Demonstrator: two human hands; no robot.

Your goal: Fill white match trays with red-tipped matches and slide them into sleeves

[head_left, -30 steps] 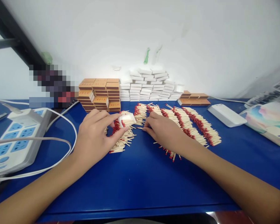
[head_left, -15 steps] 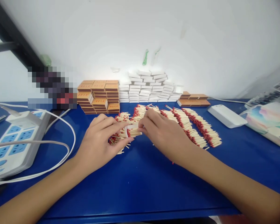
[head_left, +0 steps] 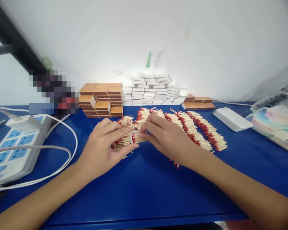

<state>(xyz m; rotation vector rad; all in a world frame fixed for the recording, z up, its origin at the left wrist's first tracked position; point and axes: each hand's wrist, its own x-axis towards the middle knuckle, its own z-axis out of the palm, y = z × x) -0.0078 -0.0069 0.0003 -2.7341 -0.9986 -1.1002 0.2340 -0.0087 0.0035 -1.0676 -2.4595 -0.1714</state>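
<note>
My left hand point(head_left: 103, 148) pinches a small white matchbox tray point(head_left: 135, 136) between thumb and fingers, just above the blue table point(head_left: 144, 191). My right hand point(head_left: 168, 137) meets it from the right, its fingers closed on a small bunch of red-tipped matches lying in the tray. Under both hands spreads a loose pile of matches point(head_left: 123, 140). Long rows of matches point(head_left: 199, 129) lie to the right of my right hand.
Orange matchbox sleeves point(head_left: 100, 99) are stacked at the back, with white inner trays point(head_left: 150, 89) piled beside them and more flat sleeves point(head_left: 199, 102). A power strip point(head_left: 14, 147) with white cables lies left. A white device point(head_left: 231, 118) and a colourful pouch point(head_left: 276, 126) sit right.
My right hand left the match rows and came left to the tray with a bunch of matches. My left hand tilted the tray toward it.
</note>
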